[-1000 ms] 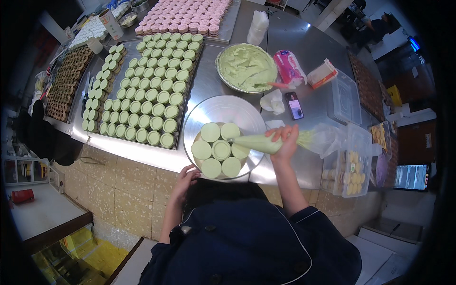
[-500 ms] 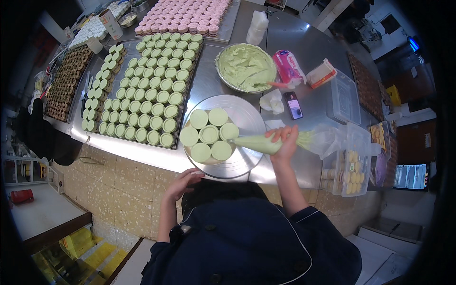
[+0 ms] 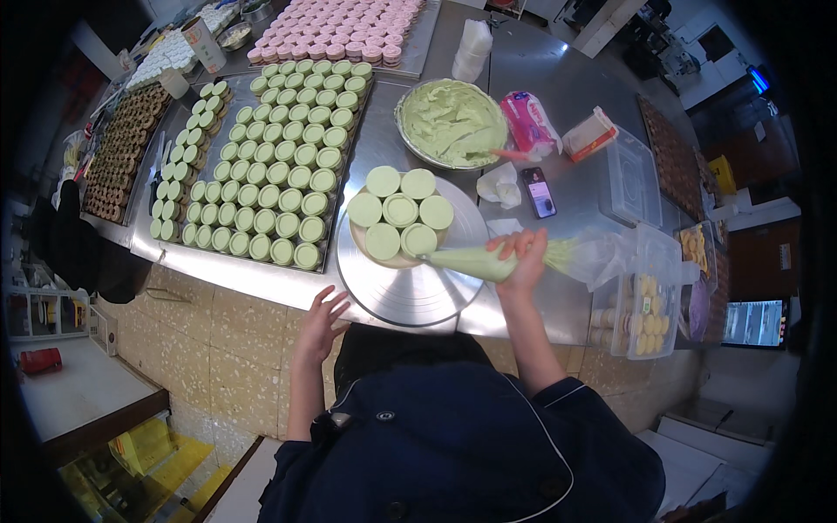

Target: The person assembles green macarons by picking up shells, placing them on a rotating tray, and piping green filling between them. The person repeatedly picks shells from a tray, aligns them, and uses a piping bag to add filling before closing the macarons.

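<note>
My right hand (image 3: 520, 261) is wrapped around a clear piping bag (image 3: 475, 263) filled with light green cream. The nozzle tip meets the near edge of the front-right green-topped round cake (image 3: 418, 239), which bears a raised ring. Several such cakes cluster on a round board, and the middle cake (image 3: 400, 210) also has a ring. Their board rests off-centre, toward the far side of a metal turntable (image 3: 410, 298). My left hand (image 3: 321, 327) is open, fingers spread, just off the turntable's near-left rim and touching nothing.
To the left lies a tray of green-topped cakes (image 3: 288, 152); behind it stand pink-topped cakes (image 3: 336, 30). A bowl of green cream (image 3: 452, 122) sits beyond the turntable. Rightward are a pink packet (image 3: 530, 122), phone (image 3: 539, 192) and plastic tub (image 3: 645, 301).
The turntable has turned, carrying the cake cluster toward its far side. My left hand has come off the rim leftward, fingers spreading. My right hand and the bag stay nearly in place.
</note>
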Tool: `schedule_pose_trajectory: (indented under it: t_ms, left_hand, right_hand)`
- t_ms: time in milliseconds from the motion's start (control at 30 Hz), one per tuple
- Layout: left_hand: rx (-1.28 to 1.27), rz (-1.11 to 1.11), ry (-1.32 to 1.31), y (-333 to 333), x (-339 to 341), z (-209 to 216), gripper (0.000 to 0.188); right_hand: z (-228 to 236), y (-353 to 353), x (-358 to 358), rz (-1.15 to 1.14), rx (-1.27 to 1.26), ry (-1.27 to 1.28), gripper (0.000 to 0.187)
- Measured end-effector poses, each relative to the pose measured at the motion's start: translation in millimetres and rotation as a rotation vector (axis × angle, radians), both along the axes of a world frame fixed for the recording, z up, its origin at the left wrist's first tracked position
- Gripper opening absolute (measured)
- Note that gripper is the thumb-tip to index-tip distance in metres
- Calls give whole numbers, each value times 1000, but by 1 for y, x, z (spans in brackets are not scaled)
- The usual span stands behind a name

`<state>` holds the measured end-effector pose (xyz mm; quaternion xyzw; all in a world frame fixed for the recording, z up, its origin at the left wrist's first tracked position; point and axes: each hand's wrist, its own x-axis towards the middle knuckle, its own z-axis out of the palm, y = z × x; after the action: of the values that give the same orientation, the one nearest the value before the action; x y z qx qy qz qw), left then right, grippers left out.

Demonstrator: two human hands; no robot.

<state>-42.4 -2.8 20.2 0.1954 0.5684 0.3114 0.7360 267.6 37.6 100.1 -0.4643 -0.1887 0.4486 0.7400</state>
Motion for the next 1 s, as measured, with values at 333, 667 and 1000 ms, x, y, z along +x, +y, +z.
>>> schedule_pose_trajectory:
  t_ms: [333,667,1000]
  left_hand:
    - [26,-189,-44,3,-7,2,49]
    - [152,107,-91,3,-7,-10,43]
    - [144,100,-72,1,-3,-11,40]
  right_hand:
    - [-1,1,3,-6,4,-7,45]
    - [-1,1,7,-22,2,-11,45]
    - [-2,-1,11,-37,23,-40,45]
